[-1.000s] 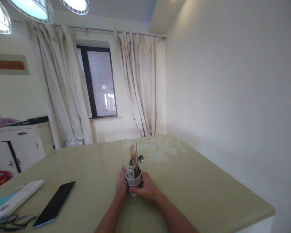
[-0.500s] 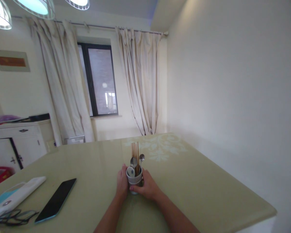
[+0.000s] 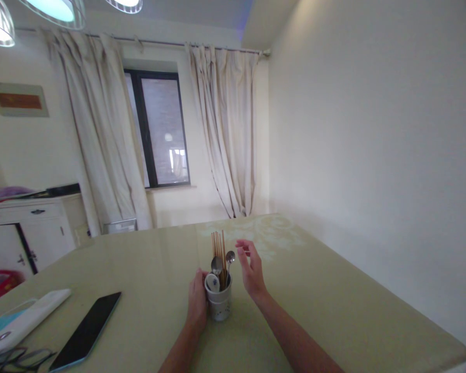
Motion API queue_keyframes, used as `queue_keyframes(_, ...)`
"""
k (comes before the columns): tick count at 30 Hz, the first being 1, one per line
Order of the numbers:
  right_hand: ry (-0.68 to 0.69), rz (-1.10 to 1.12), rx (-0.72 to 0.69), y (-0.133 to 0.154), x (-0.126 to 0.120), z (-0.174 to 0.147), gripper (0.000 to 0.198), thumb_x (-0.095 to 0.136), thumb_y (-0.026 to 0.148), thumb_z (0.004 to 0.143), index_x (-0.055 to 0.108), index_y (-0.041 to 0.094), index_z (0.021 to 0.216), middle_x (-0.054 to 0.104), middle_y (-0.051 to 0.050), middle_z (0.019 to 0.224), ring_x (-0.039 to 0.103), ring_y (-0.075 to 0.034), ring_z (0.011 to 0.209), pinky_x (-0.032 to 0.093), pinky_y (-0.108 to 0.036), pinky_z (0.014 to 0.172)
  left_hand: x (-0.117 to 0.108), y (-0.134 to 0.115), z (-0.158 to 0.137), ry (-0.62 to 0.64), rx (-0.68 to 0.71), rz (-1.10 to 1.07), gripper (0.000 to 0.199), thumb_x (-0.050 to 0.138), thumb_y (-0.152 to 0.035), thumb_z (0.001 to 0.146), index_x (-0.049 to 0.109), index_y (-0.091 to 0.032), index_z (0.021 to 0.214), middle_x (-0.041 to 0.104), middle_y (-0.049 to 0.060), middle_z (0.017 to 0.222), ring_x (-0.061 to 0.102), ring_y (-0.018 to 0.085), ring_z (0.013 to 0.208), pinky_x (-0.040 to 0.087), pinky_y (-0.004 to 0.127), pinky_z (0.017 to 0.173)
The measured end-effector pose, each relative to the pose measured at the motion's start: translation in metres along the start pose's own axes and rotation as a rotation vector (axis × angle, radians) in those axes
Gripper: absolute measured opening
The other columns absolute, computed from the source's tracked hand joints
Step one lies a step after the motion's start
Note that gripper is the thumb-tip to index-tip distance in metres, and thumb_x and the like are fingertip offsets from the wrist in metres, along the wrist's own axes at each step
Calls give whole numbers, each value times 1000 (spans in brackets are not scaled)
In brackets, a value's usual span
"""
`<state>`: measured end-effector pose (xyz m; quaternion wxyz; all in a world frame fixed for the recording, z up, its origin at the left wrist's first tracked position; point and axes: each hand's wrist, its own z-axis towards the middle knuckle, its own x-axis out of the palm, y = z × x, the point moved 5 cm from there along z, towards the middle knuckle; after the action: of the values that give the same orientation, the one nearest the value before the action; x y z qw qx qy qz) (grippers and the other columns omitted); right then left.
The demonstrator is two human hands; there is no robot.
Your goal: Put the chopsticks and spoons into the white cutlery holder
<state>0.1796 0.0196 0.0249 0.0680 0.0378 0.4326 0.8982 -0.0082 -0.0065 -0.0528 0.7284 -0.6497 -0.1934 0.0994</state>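
A light ceramic utensil holder (image 3: 219,304) stands upright on the table in front of me. In it are wooden chopsticks (image 3: 219,247), a metal spoon (image 3: 216,266), a smaller metal spoon (image 3: 230,257) leaning right, and a white ceramic spoon (image 3: 212,283). My left hand (image 3: 198,300) is curved against the holder's left side, its fingertips partly hidden behind it. To the right of the holder, my right hand (image 3: 251,269) is raised beside the small spoon, apart from it. Its fingers are bent and spread, with nothing visible in them.
On the table (image 3: 334,311) at left lie a black phone (image 3: 87,329), a white power strip (image 3: 27,321), a pair of glasses (image 3: 19,358) and something light blue (image 3: 3,327). A wall (image 3: 373,155) runs along the right. Behind are curtains (image 3: 233,129) and a white cabinet (image 3: 42,238).
My right hand has let go of the holder's right side and moved up and to the right. My left hand stays at the holder, whose front now shows.
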Motion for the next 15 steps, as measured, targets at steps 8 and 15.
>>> queue_keyframes(8, 302, -106, 69, 24, 46, 76, 28, 76, 44, 86, 76, 18, 94, 79, -8, 93, 70, -21, 80, 54, -34, 77, -6, 19, -1, -45, -218, -159, 69, 63, -87, 63, 65, -22, 85, 69, -1, 65, 61, 19, 56, 43, 29, 56)
queue_keyframes(15, 401, -170, 90, 13, 49, 77, 16, 79, 28, 81, 79, 18, 93, 76, -2, 76, 70, -19, 71, 52, -30, 70, -16, -5, 21, -215, -42, -223, 49, 71, -67, 65, 64, -21, 79, 37, -12, 56, 32, 8, 46, 22, 23, 47)
